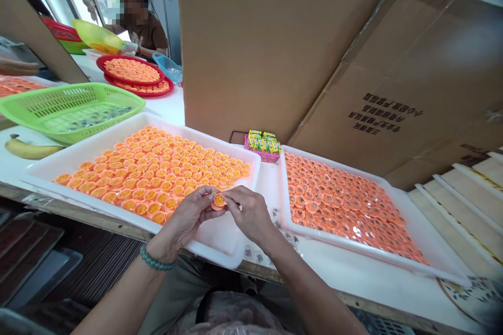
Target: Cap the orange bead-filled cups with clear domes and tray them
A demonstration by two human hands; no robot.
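Note:
Between my two hands is a small round orange cup-like piece (219, 201) with a yellow-orange centre. My left hand (196, 208) grips it from the left, fingers curled under it. On the other side, the thumb and fingertips of my right hand (248, 212) pinch at its right edge. Both hands are over the near right corner of a white tray (220, 251), where its bare floor shows. Many similar orange pieces (157, 167) fill the rest of that tray. To the right, a second white tray (338, 243) holds orange pieces with dark printed centres under shiny clear film.
Small clear pieces with dark prints (255, 254) lie between the trays. Behind stand a pink basket (268, 157) of yellow-green packets and tall cardboard (275, 52). At left are a green basket (78, 95), a banana (33, 149) and red plates (170, 89). Another person (145, 31) sits beyond.

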